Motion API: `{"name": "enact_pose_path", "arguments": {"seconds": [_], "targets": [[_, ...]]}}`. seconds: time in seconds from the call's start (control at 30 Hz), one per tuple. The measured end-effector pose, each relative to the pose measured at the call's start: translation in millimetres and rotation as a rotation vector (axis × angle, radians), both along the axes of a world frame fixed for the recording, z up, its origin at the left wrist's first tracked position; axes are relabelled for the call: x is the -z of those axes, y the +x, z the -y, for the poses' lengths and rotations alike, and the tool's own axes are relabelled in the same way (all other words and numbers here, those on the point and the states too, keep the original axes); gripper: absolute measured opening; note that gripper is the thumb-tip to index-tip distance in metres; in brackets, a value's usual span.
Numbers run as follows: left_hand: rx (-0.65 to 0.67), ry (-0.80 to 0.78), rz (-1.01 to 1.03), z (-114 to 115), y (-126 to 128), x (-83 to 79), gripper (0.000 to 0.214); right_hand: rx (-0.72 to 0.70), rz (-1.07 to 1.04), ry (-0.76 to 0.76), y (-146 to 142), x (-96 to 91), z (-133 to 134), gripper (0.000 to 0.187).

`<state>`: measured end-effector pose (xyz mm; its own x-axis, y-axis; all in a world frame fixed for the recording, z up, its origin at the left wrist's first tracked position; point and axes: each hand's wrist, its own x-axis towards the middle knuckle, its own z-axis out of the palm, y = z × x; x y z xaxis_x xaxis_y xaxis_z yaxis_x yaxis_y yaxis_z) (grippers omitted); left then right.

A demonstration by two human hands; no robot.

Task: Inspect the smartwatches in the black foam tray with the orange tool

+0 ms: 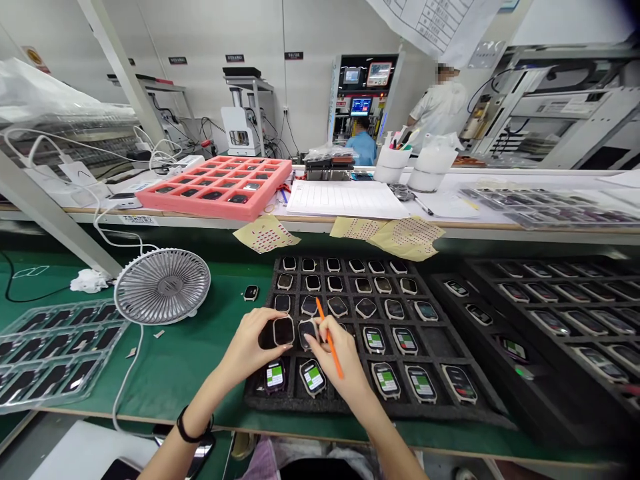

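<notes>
My left hand (pixel 250 341) grips a square smartwatch (pixel 284 331) with a dark screen by its edges, just over the black foam tray (pixel 345 408). Held across my right hand (pixel 341 360) is an orange pen-like stick (pixel 331 347), slanting up to the left. The fingertips of that hand also touch a second dark-screened smartwatch (pixel 307 335); whether it is lifted I cannot tell. Several watches fill the tray's compartments. A front-row watch (pixel 313 377) shows a lit green and white screen, while those in the back rows are dark.
A round fan (pixel 163 287) and a clear plastic tray (pixel 55 353) stand left. One loose watch (pixel 251 293) lies beside the foam tray. More black trays (pixel 565 300) are at right. The shelf carries a pink foam tray (pixel 215 203) and papers (pixel 345 199). Two people are beyond it.
</notes>
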<state>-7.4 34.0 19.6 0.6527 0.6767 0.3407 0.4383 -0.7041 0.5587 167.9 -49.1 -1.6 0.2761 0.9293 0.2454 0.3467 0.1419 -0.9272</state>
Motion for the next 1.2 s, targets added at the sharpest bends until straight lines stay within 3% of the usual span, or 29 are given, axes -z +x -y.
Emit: {"name": "enact_pose_path", "arguments": {"seconds": [0.13, 0.27, 0.37, 0.47, 0.63, 0.83, 1.0, 1.2], "targets": [[0.004, -0.007, -0.128, -10.4, -11.5, 14.3, 0.037, -0.002, 0.219, -0.034, -8.8, 4.4, -3.1, 0.022], [0.028, -0.008, -0.186, -14.4, -11.6, 18.4, 0.037, 0.108, 0.320, -0.034, 13.7, -8.3, 15.6, 0.024], [0.038, 0.037, -0.214, -13.0, 2.8, 12.4, 0.032, 0.289, 0.423, -0.044, 48.4, -12.7, 31.5, 0.035], [0.032, 0.114, -0.309, -7.1, 23.5, 4.5, 0.024, 0.427, 0.630, -0.120, 76.3, -5.0, 39.3, 0.045], [-0.061, 0.208, -0.425, 6.1, 38.0, 4.9, 0.024, 0.453, 0.806, -0.169, 85.3, 12.7, 37.4, 0.050], [0.026, 0.136, -0.361, 7.7, 37.2, 15.0, 0.028, 0.428, 0.779, -0.202, 88.5, 22.7, 29.7, 0.044], [0.119, 0.031, -0.357, 5.1, 50.6, 5.7, 0.024, 0.365, 0.572, -0.195, 96.3, 19.3, 29.9, 0.031], [0.151, 0.139, -0.402, 12.0, 82.0, -1.7, 0.025, 0.201, 0.386, -0.215, 95.6, 12.0, 26.8, 0.028]]}}
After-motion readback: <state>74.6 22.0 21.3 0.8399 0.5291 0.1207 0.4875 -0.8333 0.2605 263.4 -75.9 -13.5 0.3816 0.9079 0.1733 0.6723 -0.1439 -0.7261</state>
